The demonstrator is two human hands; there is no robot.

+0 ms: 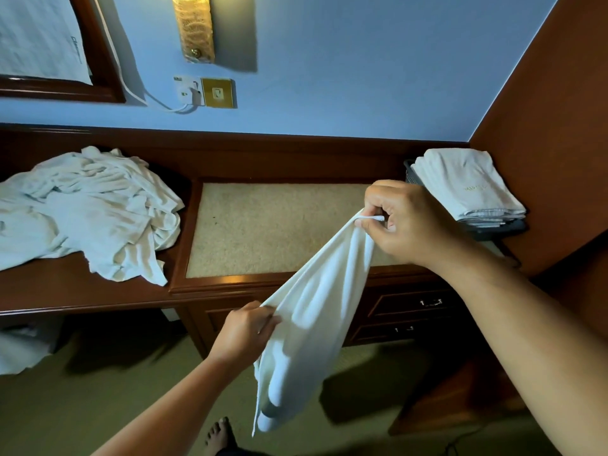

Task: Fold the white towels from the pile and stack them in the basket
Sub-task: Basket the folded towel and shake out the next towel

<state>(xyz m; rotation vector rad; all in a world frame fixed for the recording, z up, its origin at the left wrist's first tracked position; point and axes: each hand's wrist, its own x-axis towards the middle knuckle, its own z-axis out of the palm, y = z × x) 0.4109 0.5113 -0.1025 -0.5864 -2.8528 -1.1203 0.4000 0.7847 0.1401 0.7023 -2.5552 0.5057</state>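
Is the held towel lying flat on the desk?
No, the towel hangs in the air between the left hand and right hand.

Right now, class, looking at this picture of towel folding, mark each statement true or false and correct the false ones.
1. The left hand and the right hand both grip one white towel. True.
2. That towel lies flat on the desk. False: it hangs in the air between the hands.
3. The unfolded pile lies on the desk's left part. True.
4. The basket holds nothing. False: folded towels are stacked in the basket.
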